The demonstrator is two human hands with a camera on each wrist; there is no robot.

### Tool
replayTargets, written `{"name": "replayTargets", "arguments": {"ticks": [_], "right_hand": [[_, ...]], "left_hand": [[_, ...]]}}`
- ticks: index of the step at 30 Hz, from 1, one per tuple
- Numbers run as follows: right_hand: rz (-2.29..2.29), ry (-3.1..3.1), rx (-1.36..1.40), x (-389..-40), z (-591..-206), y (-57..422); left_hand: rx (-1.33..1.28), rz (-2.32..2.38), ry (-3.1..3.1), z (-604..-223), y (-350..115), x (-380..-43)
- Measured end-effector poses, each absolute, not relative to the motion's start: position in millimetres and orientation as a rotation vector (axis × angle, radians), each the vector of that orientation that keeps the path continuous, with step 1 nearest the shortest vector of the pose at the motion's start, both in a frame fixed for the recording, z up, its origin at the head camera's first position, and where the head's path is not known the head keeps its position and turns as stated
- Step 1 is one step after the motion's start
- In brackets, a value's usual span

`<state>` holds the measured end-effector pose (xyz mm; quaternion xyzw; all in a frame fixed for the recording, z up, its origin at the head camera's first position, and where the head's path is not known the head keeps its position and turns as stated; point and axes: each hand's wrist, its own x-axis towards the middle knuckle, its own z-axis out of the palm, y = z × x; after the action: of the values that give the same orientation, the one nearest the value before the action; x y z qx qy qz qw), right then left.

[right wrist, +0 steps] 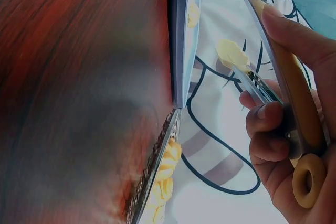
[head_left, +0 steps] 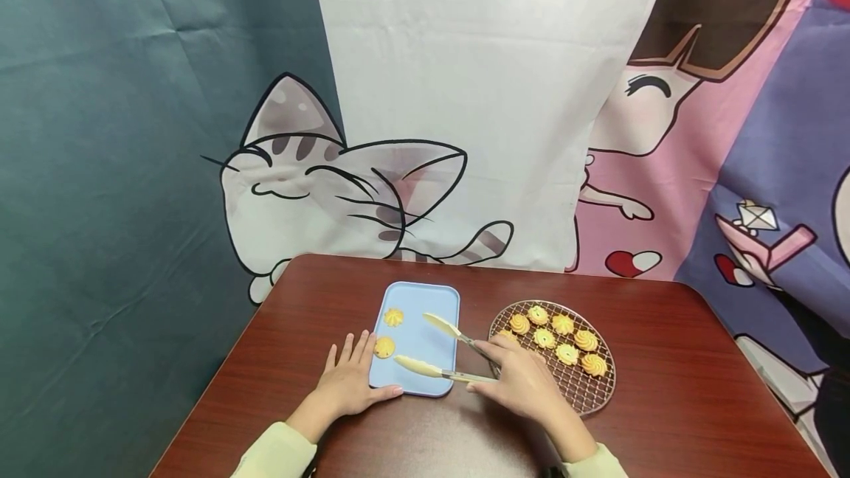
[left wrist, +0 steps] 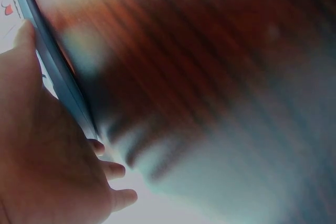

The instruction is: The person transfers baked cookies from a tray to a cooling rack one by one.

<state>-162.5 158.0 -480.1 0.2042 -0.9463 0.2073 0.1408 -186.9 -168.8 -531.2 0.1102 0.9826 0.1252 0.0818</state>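
My right hand (head_left: 524,382) holds a pair of tongs (right wrist: 294,82) with cream-yellow tips and metal arms. Their two arms are spread apart, with nothing between the tips, above a light blue rectangular tray (head_left: 418,338). On the tray's left side lie a ridged, star-shaped cookie (head_left: 394,316) and a rounder cookie (head_left: 384,347) with dark specks. My left hand (head_left: 350,382) rests at the tray's left edge, fingers straight and thumb along the near-left corner. In the left wrist view the tray's side (left wrist: 58,66) runs beside the thumb and palm.
To the right of the tray stands a round wire rack (head_left: 584,393) bearing several piped swirl cookies (head_left: 563,324); my right hand partly covers its left side. Both lie on a dark reddish-brown wooden table (head_left: 319,286). Behind its far edge hangs a cartoon-printed curtain (head_left: 478,94).
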Motion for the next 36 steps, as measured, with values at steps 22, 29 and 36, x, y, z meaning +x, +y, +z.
{"name": "replayTargets", "arguments": {"ticks": [22, 29, 36], "right_hand": [[0.631, -2.758, 0.707, -173, -487, 142], [0.650, -2.777, 0.732, -176, -489, 136], [0.680, -2.790, 0.746, -179, -492, 130]], "left_hand": [[0.333, 0.385, 2.930, -528, -169, -186], [0.330, 0.397, 2.927, -528, -169, -186], [0.333, 0.399, 2.930, -527, -169, -185]]}}
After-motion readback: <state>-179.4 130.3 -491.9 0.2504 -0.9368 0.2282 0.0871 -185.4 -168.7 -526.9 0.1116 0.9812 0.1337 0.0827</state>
